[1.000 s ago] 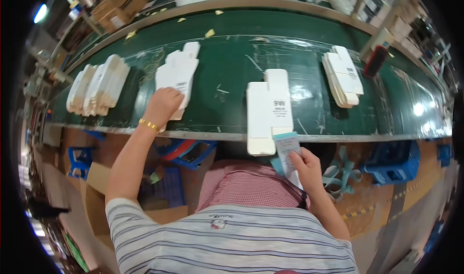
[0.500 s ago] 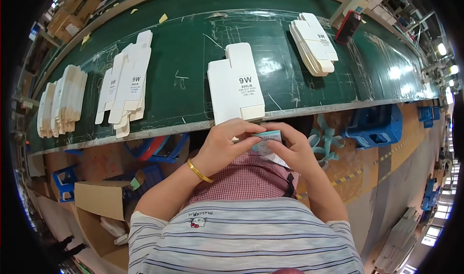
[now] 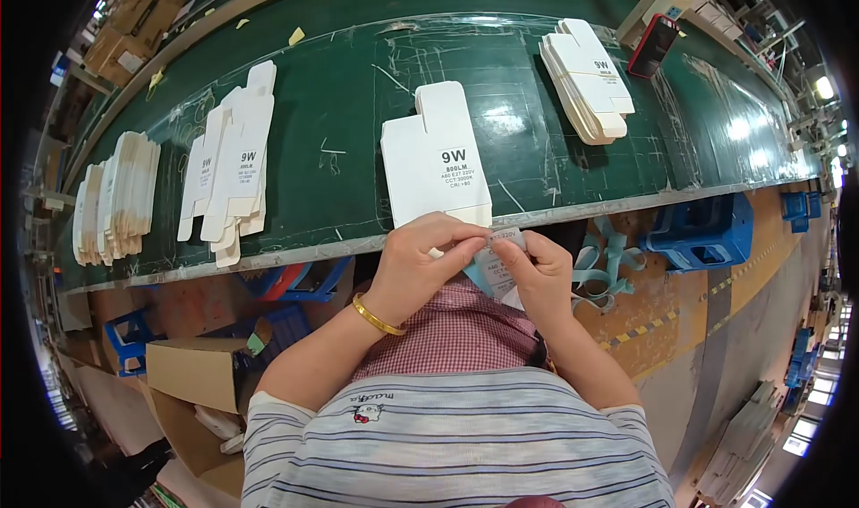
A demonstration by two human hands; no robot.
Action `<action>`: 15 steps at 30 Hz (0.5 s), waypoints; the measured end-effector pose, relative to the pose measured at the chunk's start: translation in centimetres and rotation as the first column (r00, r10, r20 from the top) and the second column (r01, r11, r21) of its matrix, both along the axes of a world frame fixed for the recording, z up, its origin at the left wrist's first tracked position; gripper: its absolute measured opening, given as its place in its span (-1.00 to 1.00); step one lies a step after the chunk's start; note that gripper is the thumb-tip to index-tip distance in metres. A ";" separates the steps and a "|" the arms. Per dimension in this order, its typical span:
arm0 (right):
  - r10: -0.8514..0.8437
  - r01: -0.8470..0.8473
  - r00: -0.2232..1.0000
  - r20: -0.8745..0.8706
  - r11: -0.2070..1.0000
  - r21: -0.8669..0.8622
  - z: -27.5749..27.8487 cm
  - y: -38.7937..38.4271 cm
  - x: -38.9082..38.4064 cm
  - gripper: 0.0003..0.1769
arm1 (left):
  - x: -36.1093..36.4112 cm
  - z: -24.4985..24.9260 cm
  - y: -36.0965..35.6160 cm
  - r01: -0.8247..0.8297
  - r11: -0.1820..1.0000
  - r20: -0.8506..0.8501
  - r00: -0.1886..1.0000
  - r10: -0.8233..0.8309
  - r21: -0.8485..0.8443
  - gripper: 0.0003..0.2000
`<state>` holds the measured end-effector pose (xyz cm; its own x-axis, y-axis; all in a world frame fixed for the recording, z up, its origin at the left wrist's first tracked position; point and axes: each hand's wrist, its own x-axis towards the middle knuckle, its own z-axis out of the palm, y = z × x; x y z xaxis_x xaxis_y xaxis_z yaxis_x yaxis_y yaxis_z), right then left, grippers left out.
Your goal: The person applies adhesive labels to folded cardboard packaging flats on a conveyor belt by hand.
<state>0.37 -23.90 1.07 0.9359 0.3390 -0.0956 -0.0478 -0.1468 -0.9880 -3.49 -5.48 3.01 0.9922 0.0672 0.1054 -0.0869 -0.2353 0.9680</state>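
Note:
In front of my lap, just off the table's front edge, I hold a strip of silver-grey printed labels with a pale blue backing. My left hand, with a gold bracelet on its wrist, pinches the strip's upper left edge between thumb and fingertips. On the other side, my right hand grips it with thumb and bent forefinger near the top. The strip's lower part hangs down between the hands. Just beyond my fingers lies a flat white carton printed 9W, its near end overlapping the table edge.
The green table also carries fanned white cartons, a stack of cartons at far left and a banded stack at right. A red-edged phone leans at the back. Below are a cardboard box, blue stool and backing ribbons.
The label strip has turned between my hands, and more of its printed face shows. My right hand has shifted slightly right, its fingers more curled.

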 end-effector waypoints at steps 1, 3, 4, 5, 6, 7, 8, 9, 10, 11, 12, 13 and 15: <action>0.007 -0.007 1.000 -0.023 1.000 0.004 -0.1 0.1 0.2 -0.81 | 0.2 -0.1 0.1 -0.012 1.000 0.005 1.000 0.012 0.012 -0.85; 0.091 -0.088 0.993 -0.077 0.995 0.042 0.8 0.3 0.7 -0.81 | 1.0 0.2 1.1 -0.066 0.998 0.007 0.998 0.066 0.019 -0.85; 0.141 -0.140 0.988 -0.056 0.990 0.014 0.6 -0.1 1.1 -0.81 | 1.4 0.4 1.6 -0.095 0.995 0.008 0.996 0.094 0.023 -0.85; 0.193 -0.193 0.981 -0.036 0.981 -0.018 0.5 -0.3 1.4 -0.81 | 1.7 0.5 1.9 -0.073 0.996 0.012 0.997 0.072 0.043 -0.85; 0.191 -0.193 0.981 -0.031 0.980 -0.045 0.6 -0.2 1.7 -0.81 | 2.0 0.5 2.2 -0.053 0.997 0.015 0.999 0.052 0.060 -0.85; 0.189 -0.190 0.982 -0.027 0.979 -0.074 0.7 -0.1 1.9 -0.81 | 2.3 0.6 2.5 -0.031 0.997 0.018 0.999 0.030 0.076 -0.85; 0.184 -0.186 0.983 -0.025 0.977 -0.103 0.8 0.0 2.1 -0.80 | 2.6 0.9 2.7 -0.012 0.991 0.025 1.000 0.008 0.130 -0.84; 0.166 -0.171 0.984 -0.062 0.980 -0.105 0.7 0.2 2.1 -0.80 | 2.9 1.0 2.8 -0.018 0.992 0.015 1.000 0.016 0.126 -0.84; 0.146 -0.156 0.984 -0.097 0.982 -0.108 0.7 0.4 2.2 -0.79 | 3.2 1.1 3.0 -0.023 0.992 0.006 1.000 0.023 0.121 -0.83; 0.126 -0.142 0.983 -0.133 0.984 -0.111 0.7 0.6 2.2 -0.78 | 3.6 1.0 3.2 -0.029 0.993 -0.003 1.000 0.030 0.117 -0.83; 0.067 -0.077 0.975 -0.212 0.996 -0.039 0.6 1.3 2.0 -0.76 | 3.8 0.6 3.5 -0.039 0.987 0.044 0.999 0.032 0.158 -0.82; 0.043 -0.048 0.961 -0.272 0.999 -0.010 0.3 1.7 1.8 -0.76 | 4.0 0.1 3.7 -0.051 0.979 0.090 0.995 0.033 0.198 -0.81; 0.003 0.015 0.919 -0.394 0.999 0.042 -0.3 2.4 1.7 -0.75 | 4.0 -0.7 4.4 -0.076 0.974 0.090 0.994 0.058 0.211 -0.80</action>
<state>2.12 -21.50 0.78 0.8276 0.3456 -0.4423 -0.4352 -0.1025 -0.8945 0.55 -1.08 2.32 0.9734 0.1004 0.2061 -0.1414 -0.4443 0.8846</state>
